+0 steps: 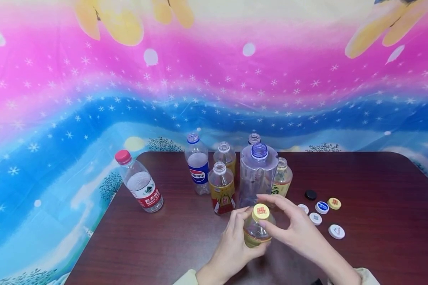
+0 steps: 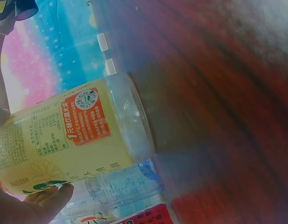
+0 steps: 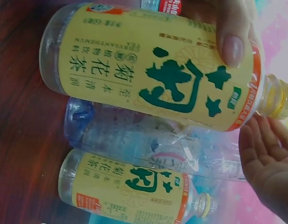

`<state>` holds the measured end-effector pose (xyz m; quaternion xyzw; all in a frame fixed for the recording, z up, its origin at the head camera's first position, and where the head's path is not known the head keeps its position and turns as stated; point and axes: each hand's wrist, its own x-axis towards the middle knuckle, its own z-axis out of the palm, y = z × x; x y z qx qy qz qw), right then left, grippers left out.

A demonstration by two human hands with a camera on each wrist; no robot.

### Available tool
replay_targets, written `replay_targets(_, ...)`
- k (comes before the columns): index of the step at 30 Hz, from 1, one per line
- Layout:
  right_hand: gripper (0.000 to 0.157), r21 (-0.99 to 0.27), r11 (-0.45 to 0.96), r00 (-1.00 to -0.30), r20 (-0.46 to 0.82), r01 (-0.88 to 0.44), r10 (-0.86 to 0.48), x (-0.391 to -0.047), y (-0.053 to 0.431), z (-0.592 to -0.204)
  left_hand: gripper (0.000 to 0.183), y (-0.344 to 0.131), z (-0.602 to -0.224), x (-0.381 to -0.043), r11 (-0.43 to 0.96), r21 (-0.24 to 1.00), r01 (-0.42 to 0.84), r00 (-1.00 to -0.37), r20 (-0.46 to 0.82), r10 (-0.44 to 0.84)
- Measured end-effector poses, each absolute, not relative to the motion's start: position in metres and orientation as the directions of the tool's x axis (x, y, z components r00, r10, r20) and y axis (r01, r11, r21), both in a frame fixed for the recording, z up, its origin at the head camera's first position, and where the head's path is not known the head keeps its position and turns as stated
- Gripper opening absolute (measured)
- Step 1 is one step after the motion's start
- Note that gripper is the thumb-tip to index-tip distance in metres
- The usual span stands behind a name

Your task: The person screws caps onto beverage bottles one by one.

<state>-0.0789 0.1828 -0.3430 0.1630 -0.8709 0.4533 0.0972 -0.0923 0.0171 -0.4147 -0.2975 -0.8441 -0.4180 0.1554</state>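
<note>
In the head view my left hand (image 1: pixel 232 245) grips a chrysanthemum tea bottle (image 1: pixel 253 233) around its body. The bottle stands upright, with a yellow cap (image 1: pixel 261 212) with red print on its neck. My right hand (image 1: pixel 299 225) is at the cap, thumb by its near side and index finger spread behind it, with a gap there. In the right wrist view the yellow label (image 3: pixel 158 70) with green characters faces the camera, and my right fingers (image 3: pixel 256 144) lie loosely beside the neck. The left wrist view shows the bottle's back label (image 2: pixel 55 140).
Uncapped bottles stand behind: a Pepsi bottle (image 1: pixel 198 170), an amber-labelled bottle (image 1: pixel 222 194), a large purplish bottle (image 1: pixel 258 178) and another tea bottle (image 1: pixel 282 182). A red-capped water bottle (image 1: pixel 142 186) stands left. Several loose caps, including a black cap (image 1: pixel 310 194), lie right on the table (image 1: pixel 385 237).
</note>
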Motion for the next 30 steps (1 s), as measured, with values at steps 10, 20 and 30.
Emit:
replay_targets(10, 0.034, -0.703, 0.561, -0.899, 0.366, -0.437, -0.242, -0.0784, 0.1885, -0.3407, 0.072, 0.0174, -0.4152, -0.0923, 0.472, 0.608, 0.638, -0.770, 0.521, 0.369)
replay_targets(20, 0.027, -0.732, 0.542, -0.910, 0.361, -0.412, -0.205, -0.0803, 0.1869, -0.3403, 0.072, 0.0176, -0.4159, -0.0930, 0.467, 0.616, 0.634, -0.773, 0.519, 0.366)
replay_targets(30, 0.039, -0.760, 0.530, -0.926, 0.309, -0.377, -0.216, -0.0792, 0.1834, -0.3427, 0.072, 0.0172, -0.4153, -0.0925, 0.468, 0.620, 0.629, -0.777, 0.508, 0.371)
